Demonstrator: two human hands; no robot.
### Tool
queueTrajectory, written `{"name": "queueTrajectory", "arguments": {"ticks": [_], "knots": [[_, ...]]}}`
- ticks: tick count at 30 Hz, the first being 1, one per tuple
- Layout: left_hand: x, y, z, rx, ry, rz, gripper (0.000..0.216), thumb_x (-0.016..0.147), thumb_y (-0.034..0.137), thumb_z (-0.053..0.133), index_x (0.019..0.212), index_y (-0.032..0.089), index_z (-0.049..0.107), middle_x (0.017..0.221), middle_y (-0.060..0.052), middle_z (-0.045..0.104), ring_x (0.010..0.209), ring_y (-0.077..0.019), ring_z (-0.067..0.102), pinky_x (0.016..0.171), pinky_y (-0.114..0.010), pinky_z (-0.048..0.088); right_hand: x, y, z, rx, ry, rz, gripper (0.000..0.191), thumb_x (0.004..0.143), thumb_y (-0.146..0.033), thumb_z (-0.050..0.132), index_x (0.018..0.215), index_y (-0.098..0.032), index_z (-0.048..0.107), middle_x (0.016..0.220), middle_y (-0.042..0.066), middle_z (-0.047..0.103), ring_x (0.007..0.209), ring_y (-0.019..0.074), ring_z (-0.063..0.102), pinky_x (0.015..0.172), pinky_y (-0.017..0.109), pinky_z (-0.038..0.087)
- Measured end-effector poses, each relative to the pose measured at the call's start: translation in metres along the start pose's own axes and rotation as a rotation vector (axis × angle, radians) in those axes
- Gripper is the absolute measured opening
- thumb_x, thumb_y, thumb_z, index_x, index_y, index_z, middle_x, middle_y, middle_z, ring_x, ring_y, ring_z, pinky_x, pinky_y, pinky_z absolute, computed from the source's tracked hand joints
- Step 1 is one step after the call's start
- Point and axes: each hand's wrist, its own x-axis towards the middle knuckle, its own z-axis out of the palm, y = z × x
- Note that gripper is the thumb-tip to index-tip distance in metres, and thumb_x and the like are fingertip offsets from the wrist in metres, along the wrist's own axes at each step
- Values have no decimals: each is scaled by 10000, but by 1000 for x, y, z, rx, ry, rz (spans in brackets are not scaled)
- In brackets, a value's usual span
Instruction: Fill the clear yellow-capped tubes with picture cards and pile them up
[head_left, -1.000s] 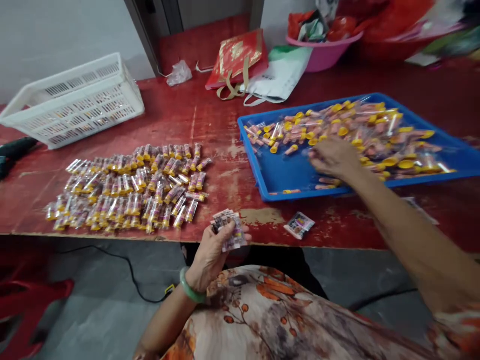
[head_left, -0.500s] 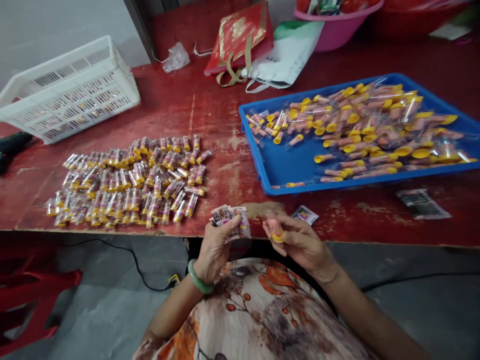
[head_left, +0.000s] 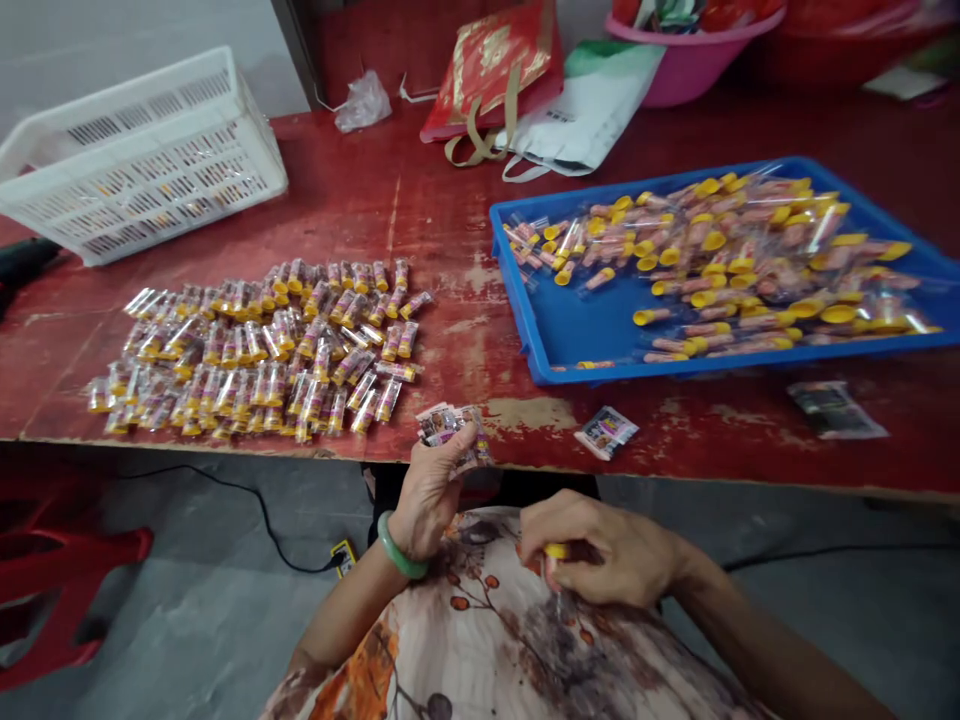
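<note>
My left hand (head_left: 429,490) grips a small stack of printed packets (head_left: 454,432) at the table's front edge, thumb on top. A green bangle (head_left: 397,550) circles that wrist. My right hand (head_left: 600,550) is closed around a clear tube with a yellow cap and pink contents (head_left: 555,555), held close to my patterned top; the cap points up and part of the tube is hidden by the fingers. To the left on the table lie rows of small yellow-ended tubes (head_left: 247,390). A blue tray (head_left: 585,325) at the right holds many loose yellow-capped tubes (head_left: 712,240).
Near the tray's front lie a printed packet (head_left: 607,432) and a dark, clear-edged packet (head_left: 836,410). A white plastic crate (head_left: 157,190) stands back left. Behind are a red bag (head_left: 495,70), a white bag (head_left: 577,120) and a pink basin (head_left: 690,60). A red stool (head_left: 67,580) is below left.
My right hand has drawn back from the table edge towards my body with the tube, whose yellow cap now points up. My left hand still holds the packets.
</note>
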Motion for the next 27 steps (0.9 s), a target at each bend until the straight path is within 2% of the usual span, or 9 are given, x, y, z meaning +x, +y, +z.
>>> {"name": "queueTrajectory", "arguments": {"ticks": [2, 4, 6, 8, 11, 15, 19, 22, 27], "knots": [[2, -1, 5, -41, 12, -34, 332, 610, 290, 867, 861, 135, 715, 851, -43, 744, 726, -162, 688, 705, -269, 540, -3, -4, 5, -31, 113, 40, 78, 789, -173, 596, 800, -156, 672, 698, 17, 623, 603, 110, 556, 553, 219, 429], [4, -2, 10, -71, 33, -57, 344, 589, 284, 878, 850, 135, 711, 825, -33, 739, 705, -148, 678, 673, -248, 535, -5, -8, 7, -61, 350, 32, 51, 808, -200, 626, 777, -165, 647, 706, 17, 627, 614, 116, 574, 562, 225, 452], [5, -4, 15, -91, 41, -74, 342, 580, 279, 881, 833, 132, 705, 812, -30, 733, 698, -145, 671, 681, -253, 538, -4, -12, 10, -181, 627, -51, 39, 816, -175, 648, 853, -185, 652, 765, 27, 652, 681, 139, 616, 618, 250, 496], [5, -5, 20, -103, 34, -79, 324, 590, 271, 876, 822, 132, 698, 811, -27, 724, 691, -139, 660, 683, -252, 532, -2, -14, 15, -342, 828, -162, 188, 808, -128, 655, 970, -224, 656, 835, 32, 681, 745, 159, 653, 653, 272, 530], [1, -7, 26, -102, 24, -88, 268, 624, 247, 855, 805, 138, 691, 802, -18, 710, 672, -122, 639, 628, -219, 503, 3, -8, 26, -582, 989, -241, 365, 797, -120, 667, 1120, -285, 628, 932, 31, 715, 797, 177, 691, 659, 290, 567], [-4, -9, 30, -149, 54, -131, 190, 667, 217, 827, 760, 146, 678, 723, 10, 682, 629, -98, 611, 593, -192, 492, 3, 7, 37, -871, 1061, -258, 543, 785, -124, 691, 1279, -300, 552, 1055, 43, 721, 857, 199, 713, 711, 325, 599], [-3, -12, 29, -156, 102, -146, 242, 639, 233, 844, 779, 148, 665, 747, 4, 684, 649, -114, 631, 601, -212, 518, -2, 14, 41, -1017, 1098, -223, 677, 760, -127, 736, 1373, -260, 482, 1066, 62, 725, 869, 202, 720, 742, 312, 605], [-2, -15, 28, -153, 77, -167, 252, 650, 244, 840, 805, 145, 666, 783, -9, 691, 677, -121, 644, 631, -224, 531, -2, 16, 42, -1064, 1105, -227, 679, 769, -145, 742, 1383, -254, 472, 1072, 66, 724, 870, 203, 723, 753, 305, 610], [-1, -19, 26, -137, 63, -130, 279, 620, 250, 859, 781, 141, 659, 745, 3, 682, 627, -107, 625, 615, -220, 506, 2, 28, 45, -1056, 1008, -309, 635, 777, -150, 737, 1357, -254, 501, 1154, 100, 692, 896, 220, 721, 759, 315, 624]]}}
